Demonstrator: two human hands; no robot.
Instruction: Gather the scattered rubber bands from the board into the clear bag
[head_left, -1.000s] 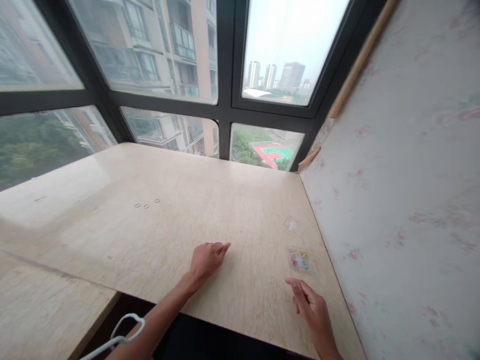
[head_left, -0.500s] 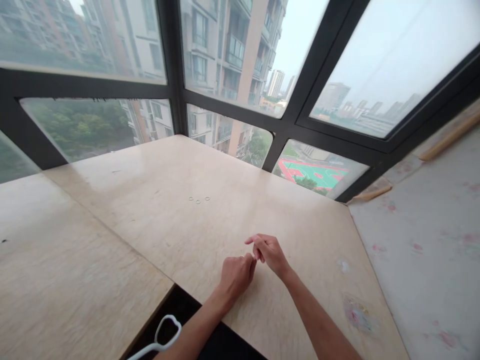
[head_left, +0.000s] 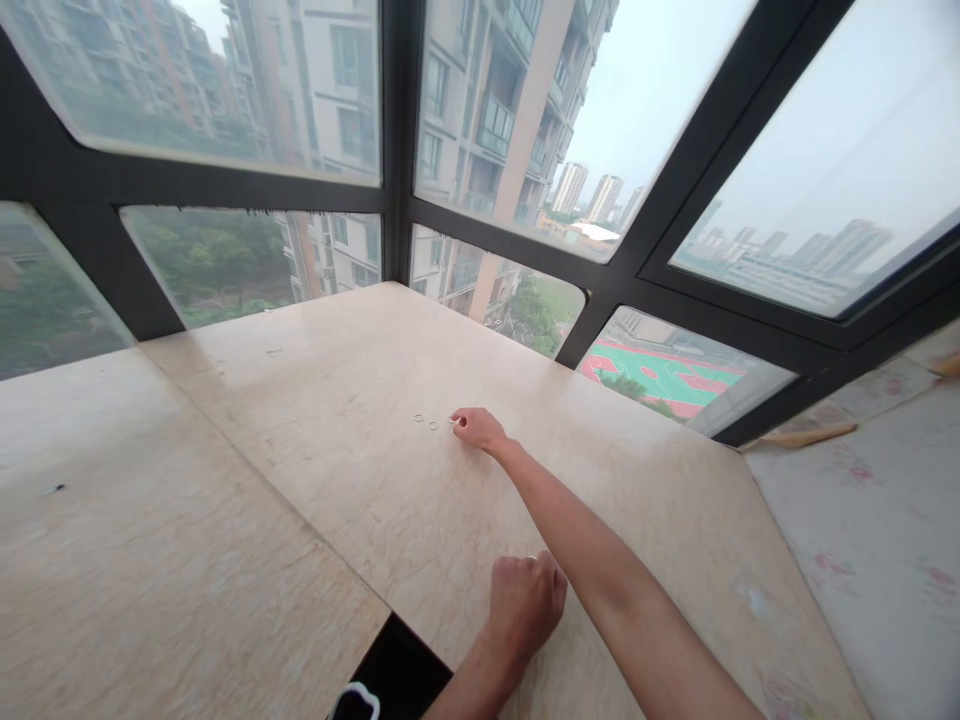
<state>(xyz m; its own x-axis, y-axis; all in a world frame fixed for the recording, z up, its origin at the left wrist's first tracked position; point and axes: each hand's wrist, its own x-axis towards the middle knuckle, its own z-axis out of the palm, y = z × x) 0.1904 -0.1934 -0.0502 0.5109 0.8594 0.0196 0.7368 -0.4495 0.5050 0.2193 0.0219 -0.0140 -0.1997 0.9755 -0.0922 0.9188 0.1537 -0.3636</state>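
two thin, round, silver-coloured rings (head_left: 433,426) lie untouched on the cream, marble-patterned table (head_left: 337,480). a third matching ring (head_left: 451,421) is at the nearly closed fingertips of the right hand (head_left: 478,430); i cannot tell if it is gripped. the left hand (head_left: 525,602) is curled into a fist, apparently already wearing a similar band (head_left: 532,557).

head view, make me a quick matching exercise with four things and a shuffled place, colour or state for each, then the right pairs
Column one
1 right hand
2 left hand
3 window frame
4 sports court

Column two
A green and red, seen outside through the glass
B curled, below the other hand in the picture
C right at the small rings
D dark grey

Right pairs
1-C, 2-B, 3-D, 4-A
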